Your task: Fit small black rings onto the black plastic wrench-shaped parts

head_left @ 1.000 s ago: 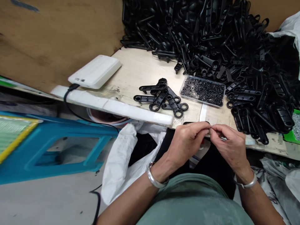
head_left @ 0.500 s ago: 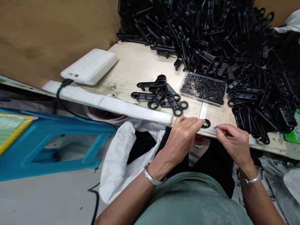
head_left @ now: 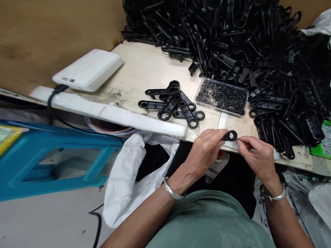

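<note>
The left hand [head_left: 203,150] is gripping a black part [head_left: 226,136] at the table's [head_left: 144,63] front edge, its ring end now showing more fully than a half-second ago. The right hand [head_left: 256,155] is pinching a tiny piece [head_left: 238,139] just beside that ring.

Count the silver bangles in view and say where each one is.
2. One silver bangle is on the wrist of the left hand, the other bangle on the wrist of the right hand. No others show; any hidden ones cannot be counted.
</note>
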A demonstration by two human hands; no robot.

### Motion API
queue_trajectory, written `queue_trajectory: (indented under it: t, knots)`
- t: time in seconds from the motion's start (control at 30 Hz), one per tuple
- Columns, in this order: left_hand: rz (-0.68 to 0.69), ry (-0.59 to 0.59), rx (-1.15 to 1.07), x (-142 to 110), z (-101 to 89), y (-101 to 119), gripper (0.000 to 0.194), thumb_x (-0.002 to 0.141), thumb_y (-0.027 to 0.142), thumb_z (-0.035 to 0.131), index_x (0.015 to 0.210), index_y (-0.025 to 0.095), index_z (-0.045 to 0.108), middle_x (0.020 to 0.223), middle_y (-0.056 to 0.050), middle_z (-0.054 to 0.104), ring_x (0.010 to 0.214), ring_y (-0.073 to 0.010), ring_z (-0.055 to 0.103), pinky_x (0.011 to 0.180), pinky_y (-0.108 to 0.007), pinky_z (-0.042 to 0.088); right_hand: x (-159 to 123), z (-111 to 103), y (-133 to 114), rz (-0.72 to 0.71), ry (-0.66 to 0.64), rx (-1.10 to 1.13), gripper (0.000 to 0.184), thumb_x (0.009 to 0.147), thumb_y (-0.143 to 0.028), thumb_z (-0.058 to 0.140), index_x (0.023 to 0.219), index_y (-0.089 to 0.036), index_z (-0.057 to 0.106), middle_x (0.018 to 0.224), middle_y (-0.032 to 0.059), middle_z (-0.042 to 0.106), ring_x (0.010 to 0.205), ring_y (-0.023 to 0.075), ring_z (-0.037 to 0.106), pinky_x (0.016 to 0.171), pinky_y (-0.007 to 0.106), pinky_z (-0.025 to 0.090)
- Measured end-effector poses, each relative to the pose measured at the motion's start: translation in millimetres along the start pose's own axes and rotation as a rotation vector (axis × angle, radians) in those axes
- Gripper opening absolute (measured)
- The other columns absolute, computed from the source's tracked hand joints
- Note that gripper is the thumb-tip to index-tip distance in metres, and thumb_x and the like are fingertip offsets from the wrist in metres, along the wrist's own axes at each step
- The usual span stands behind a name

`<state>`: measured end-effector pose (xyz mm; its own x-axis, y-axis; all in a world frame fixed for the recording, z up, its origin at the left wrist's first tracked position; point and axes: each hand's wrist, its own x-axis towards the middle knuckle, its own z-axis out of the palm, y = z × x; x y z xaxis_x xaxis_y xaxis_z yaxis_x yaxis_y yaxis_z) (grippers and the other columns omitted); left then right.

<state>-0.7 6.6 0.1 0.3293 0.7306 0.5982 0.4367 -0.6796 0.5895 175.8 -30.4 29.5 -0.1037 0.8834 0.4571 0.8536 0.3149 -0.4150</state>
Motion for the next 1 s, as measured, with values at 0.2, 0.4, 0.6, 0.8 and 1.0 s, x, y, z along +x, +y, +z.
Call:
queue_trajectory:
  t: [0.2,0.4,0.6,0.8,1.0]
  knots:
    - [-0.056,-0.012,-0.029,0,5.1,-3,0.031,0.083,0.004,0.063,0.112,0.015,0.059,0.099,-0.006,0.072,0.089,-0.016,0.068,0.081,-0.029,0.058,3,1,4,-0.086,-0.045,-0.059,0.015,0.088,-0.013,0.054,0.079,-0.018,0.064,0.072,0.0015,0.069,0.061,0.0132,0.064,0.062,0.023,0.049]
    - [-0.05,0.001,-0.037,-2,5.6,-5,0.032,0.081,0.004,0.065,0.111,0.013,0.058,0.096,-0.006,0.072,0.087,-0.0158,0.068,0.079,-0.028,0.058,9,8,3,-0.19,-0.061,-0.131,0.015,0.091,-0.012,0.051,0.083,-0.015,0.064,0.073,0.003,0.068,0.062,0.0138,0.064,0.061,0.024,0.046]
    - [-0.052,0.0,-0.039,-2,5.9,-5,0.03,0.083,0.004,0.062,0.11,0.015,0.058,0.098,-0.006,0.072,0.089,-0.0163,0.068,0.08,-0.029,0.058,12,6,1,-0.269,-0.127,-0.244,0.021,0.096,-0.014,0.045,0.086,-0.013,0.063,0.075,0.0045,0.066,0.063,0.015,0.063,0.059,0.026,0.041]
    - [-0.048,0.005,-0.048,-2,5.6,-6,0.03,0.082,0.005,0.064,0.11,0.013,0.058,0.097,-0.007,0.071,0.088,-0.0167,0.068,0.079,-0.029,0.058,14,3,-12,-0.275,-0.24,-0.382,0.026,0.097,-0.016,0.041,0.078,-0.015,0.06,0.07,0.0044,0.061,0.058,0.0165,0.059,0.054,0.029,0.034]
    - [-0.046,0.009,-0.05,-2,7.3,-6,0.032,0.079,0.003,0.067,0.109,0.013,0.058,0.096,-0.006,0.072,0.088,-0.0167,0.068,0.08,-0.029,0.058,24,-3,-21,-0.126,-0.413,-0.355,0.018,0.092,-0.014,0.047,0.078,-0.016,0.057,0.069,0.0049,0.062,0.061,0.0193,0.06,0.056,0.029,0.032]
